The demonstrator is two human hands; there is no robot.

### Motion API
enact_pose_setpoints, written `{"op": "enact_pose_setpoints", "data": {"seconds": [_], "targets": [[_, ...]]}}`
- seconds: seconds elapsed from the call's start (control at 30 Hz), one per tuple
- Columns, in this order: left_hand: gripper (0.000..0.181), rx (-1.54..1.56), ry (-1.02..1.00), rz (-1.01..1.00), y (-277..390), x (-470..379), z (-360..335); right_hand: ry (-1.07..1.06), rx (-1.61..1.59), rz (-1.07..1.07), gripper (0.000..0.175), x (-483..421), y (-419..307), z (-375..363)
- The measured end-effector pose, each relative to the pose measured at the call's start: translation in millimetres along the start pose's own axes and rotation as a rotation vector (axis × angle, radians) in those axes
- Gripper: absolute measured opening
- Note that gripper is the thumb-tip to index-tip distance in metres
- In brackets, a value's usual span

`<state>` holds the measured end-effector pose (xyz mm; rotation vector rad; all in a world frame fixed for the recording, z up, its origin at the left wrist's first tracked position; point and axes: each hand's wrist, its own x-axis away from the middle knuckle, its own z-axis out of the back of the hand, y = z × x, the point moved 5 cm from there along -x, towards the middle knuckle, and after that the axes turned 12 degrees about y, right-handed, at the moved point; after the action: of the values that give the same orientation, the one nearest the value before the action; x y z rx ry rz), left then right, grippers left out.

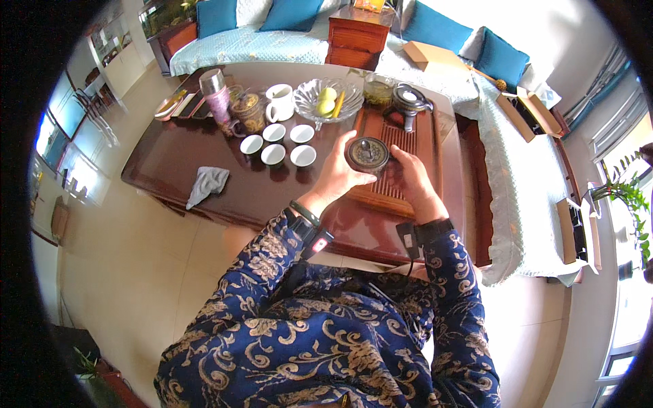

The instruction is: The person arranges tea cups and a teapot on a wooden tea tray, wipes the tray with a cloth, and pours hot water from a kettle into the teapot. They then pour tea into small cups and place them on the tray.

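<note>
A dark, round lidded pot [368, 157] with a patterned lid and a small knob is held up between my hands, above the front of a slatted wooden tea tray [375, 201]. My left hand [336, 176] wraps the pot's left and near side, thumb along the near edge. At the pot's right side, the fingers of my right hand [417, 179] touch it; whether they grip a handle is hard to see. Several white-lined tea cups [273, 154] stand left of my left hand. On the far end of the tray sits a glass teapot with a dark lid [408, 99].
A glass fruit bowl [306, 102], white mug [279, 102], patterned lidded jar [248, 113] and pink flask [216, 97] line the table's far side. A glass pot of greenish liquid [377, 91] stands behind the tray. A grey cloth [208, 184] lies at left. Sofas border the table.
</note>
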<state>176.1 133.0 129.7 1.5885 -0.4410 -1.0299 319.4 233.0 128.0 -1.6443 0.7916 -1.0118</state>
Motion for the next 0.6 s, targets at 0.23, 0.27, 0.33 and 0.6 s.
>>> {"op": "enact_pose_setpoints", "data": {"seconds": [0.23, 0.27, 0.33, 0.6], "targets": [[0.082, -0.023, -0.004, -0.016, 8.2, -51.1, -32.3, 0.057, -0.097, -0.043, 0.03, -40.8, -25.5, 28.5], [0.078, -0.034, 0.005, -0.092, 12.9, -64.5, -37.8, 0.071, -0.095, -0.013, 0.032, -52.7, -35.1, 30.8], [0.072, -0.075, 0.025, -0.104, 14.6, -94.7, -51.7, 0.076, 0.004, 0.061, 0.036, -73.1, -57.1, 39.7], [0.07, 0.004, -0.018, -0.161, 6.4, -206.8, -106.1, 0.091, -0.104, 0.203, 0.03, -156.4, -136.7, 73.2]]}}
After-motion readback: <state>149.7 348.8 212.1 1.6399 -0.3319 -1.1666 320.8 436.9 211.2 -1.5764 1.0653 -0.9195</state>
